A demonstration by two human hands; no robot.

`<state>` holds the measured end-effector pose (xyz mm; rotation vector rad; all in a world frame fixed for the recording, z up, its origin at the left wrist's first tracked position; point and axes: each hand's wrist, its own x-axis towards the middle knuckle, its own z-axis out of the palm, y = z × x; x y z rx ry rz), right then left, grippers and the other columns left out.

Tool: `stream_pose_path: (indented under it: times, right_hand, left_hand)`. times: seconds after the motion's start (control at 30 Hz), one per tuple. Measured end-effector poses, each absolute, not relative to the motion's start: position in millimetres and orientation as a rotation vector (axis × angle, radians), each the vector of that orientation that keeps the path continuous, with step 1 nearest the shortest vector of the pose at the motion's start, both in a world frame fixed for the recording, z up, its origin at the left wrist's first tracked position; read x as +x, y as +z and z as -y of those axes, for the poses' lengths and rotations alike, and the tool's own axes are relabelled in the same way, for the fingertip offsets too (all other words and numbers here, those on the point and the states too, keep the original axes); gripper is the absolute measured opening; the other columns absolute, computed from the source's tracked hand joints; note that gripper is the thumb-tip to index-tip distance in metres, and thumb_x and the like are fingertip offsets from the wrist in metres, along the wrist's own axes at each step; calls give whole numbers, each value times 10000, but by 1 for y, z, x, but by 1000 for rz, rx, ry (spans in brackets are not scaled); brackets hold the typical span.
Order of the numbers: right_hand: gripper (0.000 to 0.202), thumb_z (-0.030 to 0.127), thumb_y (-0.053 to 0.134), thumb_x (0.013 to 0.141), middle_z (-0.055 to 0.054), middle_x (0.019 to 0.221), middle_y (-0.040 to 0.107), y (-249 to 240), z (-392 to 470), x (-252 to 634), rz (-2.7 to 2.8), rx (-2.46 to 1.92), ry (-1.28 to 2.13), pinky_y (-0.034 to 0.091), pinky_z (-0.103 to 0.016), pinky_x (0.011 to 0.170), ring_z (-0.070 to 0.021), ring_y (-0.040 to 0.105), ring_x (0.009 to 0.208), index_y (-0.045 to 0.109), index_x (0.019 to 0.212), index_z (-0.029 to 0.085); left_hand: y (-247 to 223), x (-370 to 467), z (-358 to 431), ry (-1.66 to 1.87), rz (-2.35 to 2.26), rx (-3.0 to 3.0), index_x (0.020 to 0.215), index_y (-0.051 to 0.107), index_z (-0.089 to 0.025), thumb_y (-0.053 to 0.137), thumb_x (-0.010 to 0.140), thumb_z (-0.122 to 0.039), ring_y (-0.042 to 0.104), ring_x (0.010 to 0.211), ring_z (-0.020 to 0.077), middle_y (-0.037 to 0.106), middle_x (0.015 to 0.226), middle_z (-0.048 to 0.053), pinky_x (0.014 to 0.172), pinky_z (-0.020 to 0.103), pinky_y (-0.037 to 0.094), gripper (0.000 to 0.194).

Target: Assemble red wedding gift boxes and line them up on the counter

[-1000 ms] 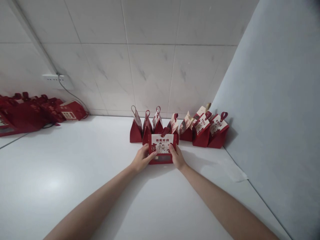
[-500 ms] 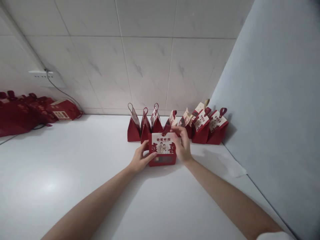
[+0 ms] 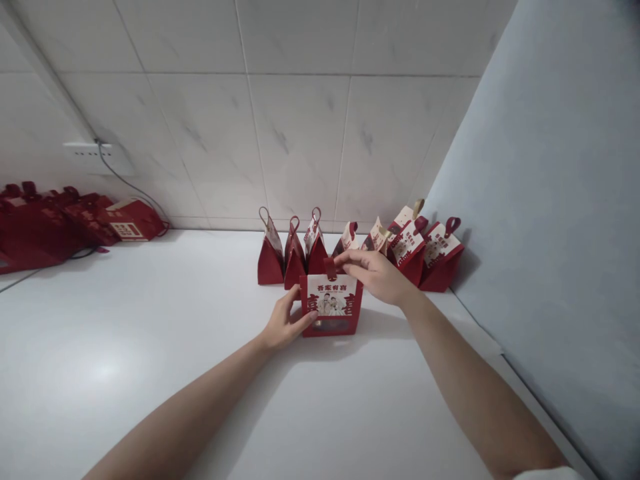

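A red gift box [image 3: 334,305] stands upright on the white tabletop, its printed cream flap and small clear window facing me. My left hand [image 3: 284,321] grips its left side, thumb across the front and fingers behind. At the top, a dark red ribbon loop [image 3: 331,269] sticks up, and my right hand [image 3: 379,273] reaches over from the right with its fingertips closed at the loop. Just behind are similar boxes: a red box with a loop [image 3: 271,260] on the left and a box with a printed flap [image 3: 441,257] on the right.
Several red boxes [image 3: 43,227] are heaped at the far left near the wall. Above them a cable [image 3: 120,179] hangs from a white socket strip [image 3: 97,157]. A tiled wall [image 3: 295,140] bounds the back, and a pale upright panel [image 3: 550,200] closes the right side.
My right hand has moved from the box's right side up to the ribbon loop, its wrist swinging right. My left hand keeps its hold, and the box sits slightly more to the right in view.
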<state>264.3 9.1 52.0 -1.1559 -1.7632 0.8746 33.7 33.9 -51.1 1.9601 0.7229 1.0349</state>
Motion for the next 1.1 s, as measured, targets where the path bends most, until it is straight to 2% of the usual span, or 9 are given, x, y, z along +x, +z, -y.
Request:
stream_pose_path:
  times: [0.1,0.2,0.3,0.43,0.63,0.77,0.87,1.1]
  right_hand:
    - [275,145,477,867,-36,1042,723,66,6,268,1938,-1232,899,508,-333,857,-188,665,975,677,1041,216]
    - [276,194,430,919,-26,981,728,79,21,268,2021,-1298,807,499,-327,825,-192,666,931,674,1042,232]
    - [285,233,414,945,-21,976,731,85,28,269,2071,-1380,725,489,-321,807,-194,670,906,672,1065,249]
    - [236,337,580,891,-18,1064,727,85,30,270,2129,-1412,655,481,-309,807,-202,669,923,678,1092,260]
    - [120,313,594,888,5,967,722,84,40,260,2161,-1355,596,454,-275,734,-180,647,898,684,933,249]
    - [137,348,627,880,15,997,711,86,50,256,2195,-1345,546,434,-264,704,-167,637,896,668,972,255]
    - [133,351,639,882,16,992,704,86,53,254,2208,-1344,520,427,-262,693,-159,634,875,652,961,244]
    - [73,253,561,942,-16,961,690,80,51,249,2222,-1321,458,450,-284,729,-173,636,865,625,947,219]
  left_hand:
    - [-44,32,-35,1164,-666,2024,1282,492,-168,631,856,-480,606,1088,261,626,1177,125,957,405,486,546]
    - [-20,36,-34,1272,-650,2070,1248,512,-179,683,808,-499,605,1079,251,623,1157,115,953,398,482,570]
    - [13,41,-27,1180,-720,2199,1139,586,-185,733,793,-428,633,1018,215,664,1104,92,885,337,505,448]
    - [41,45,-16,1058,-826,2372,1040,652,-198,708,831,-385,652,862,159,707,991,48,735,267,508,285]
    - [50,43,-5,1019,-934,2639,841,712,-190,698,831,-386,576,651,139,658,746,25,593,262,444,197]
    - [54,45,2,993,-894,2650,817,715,-183,668,855,-298,555,629,133,641,702,18,569,251,425,130]
    - [56,46,5,1013,-836,2608,754,701,-166,633,883,-294,545,607,125,636,674,23,564,248,427,194]
    - [63,43,7,957,-778,2687,719,692,-168,608,896,-248,530,601,127,627,637,12,586,259,426,212]
